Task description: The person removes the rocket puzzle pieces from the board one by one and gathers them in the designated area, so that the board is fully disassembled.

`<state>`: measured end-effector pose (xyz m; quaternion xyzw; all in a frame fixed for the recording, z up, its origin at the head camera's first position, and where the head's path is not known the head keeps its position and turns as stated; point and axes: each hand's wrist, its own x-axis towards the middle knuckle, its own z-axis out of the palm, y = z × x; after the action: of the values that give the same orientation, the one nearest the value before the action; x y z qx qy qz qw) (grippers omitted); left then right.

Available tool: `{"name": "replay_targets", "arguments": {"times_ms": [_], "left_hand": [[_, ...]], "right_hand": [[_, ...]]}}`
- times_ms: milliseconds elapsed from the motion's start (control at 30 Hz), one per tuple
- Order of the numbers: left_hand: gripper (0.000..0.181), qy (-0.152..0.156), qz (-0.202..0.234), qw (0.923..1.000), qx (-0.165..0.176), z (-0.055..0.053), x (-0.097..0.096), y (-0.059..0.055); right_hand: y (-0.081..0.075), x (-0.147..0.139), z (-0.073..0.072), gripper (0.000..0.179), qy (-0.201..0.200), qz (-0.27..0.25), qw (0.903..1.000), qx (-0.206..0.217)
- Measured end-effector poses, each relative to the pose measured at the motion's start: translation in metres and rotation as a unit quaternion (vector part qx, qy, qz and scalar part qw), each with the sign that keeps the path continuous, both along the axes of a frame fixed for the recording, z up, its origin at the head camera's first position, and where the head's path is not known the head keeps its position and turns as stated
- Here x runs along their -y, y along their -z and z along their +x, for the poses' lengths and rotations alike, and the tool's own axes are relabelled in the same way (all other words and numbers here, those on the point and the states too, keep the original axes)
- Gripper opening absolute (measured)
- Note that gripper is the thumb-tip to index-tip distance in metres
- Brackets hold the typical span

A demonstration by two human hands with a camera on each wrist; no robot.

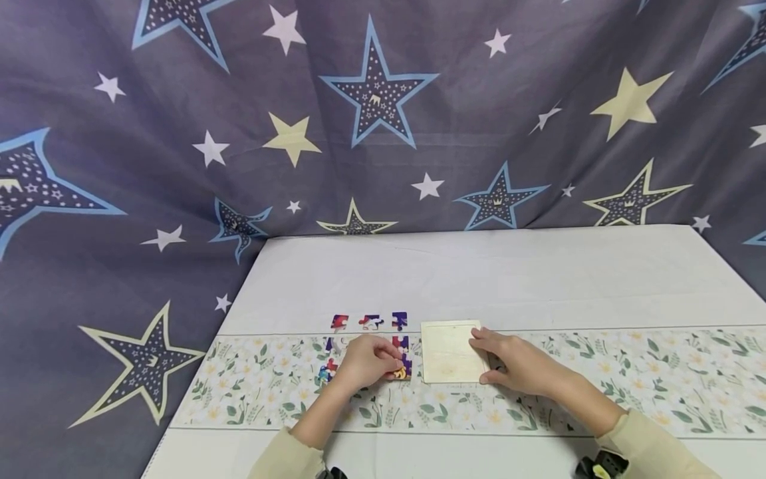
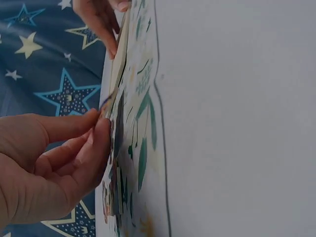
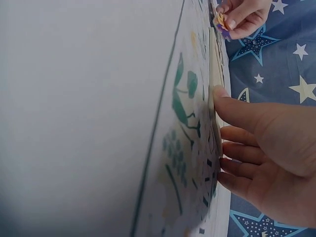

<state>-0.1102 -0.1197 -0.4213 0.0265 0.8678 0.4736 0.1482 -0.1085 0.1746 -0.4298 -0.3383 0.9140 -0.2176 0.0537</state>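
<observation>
My left hand (image 1: 366, 362) pinches a purple and yellow jigsaw piece (image 3: 221, 25) between thumb and index finger, slightly raised at the lower right of the loose pieces. Around that hand lie several more jigsaw pieces in loose rows, among them a red one (image 1: 339, 322), a purple one (image 1: 399, 320) and a blue and red one (image 1: 326, 371); the hand hides some. Just to their right lies a flat, pale square puzzle tray (image 1: 451, 352) with a thin raised rim. My right hand (image 1: 519, 362) holds its right edge, thumb near the lower corner and fingers along the side.
Under everything is a white table (image 1: 479, 273) crossed by a floral band (image 1: 251, 382). Behind and to the left hangs a dark curtain (image 1: 383, 179) with stars. Dark wrist devices (image 1: 601, 464) show by the sleeves.
</observation>
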Motion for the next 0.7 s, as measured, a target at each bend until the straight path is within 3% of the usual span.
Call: {"name": "replay_targets", "arguments": {"times_ms": [267,500,700], "left_hand": [[0.006,-0.001,-0.075,0.9958,-0.052,0.007,-0.011,-0.003],[0.01,-0.013,-0.153,0.9835,-0.096,0.008,-0.016,-0.009],[0.011,-0.011,-0.168,0.9801,-0.106,0.01,-0.016,-0.01]], "right_hand": [[-0.002,0.0,0.0,0.06,0.0,-0.001,1.0,0.005],[-0.002,0.0,-0.001,0.06,-0.002,-0.006,1.0,0.006],[-0.001,0.0,0.0,0.06,0.001,-0.005,1.0,0.005]]}}
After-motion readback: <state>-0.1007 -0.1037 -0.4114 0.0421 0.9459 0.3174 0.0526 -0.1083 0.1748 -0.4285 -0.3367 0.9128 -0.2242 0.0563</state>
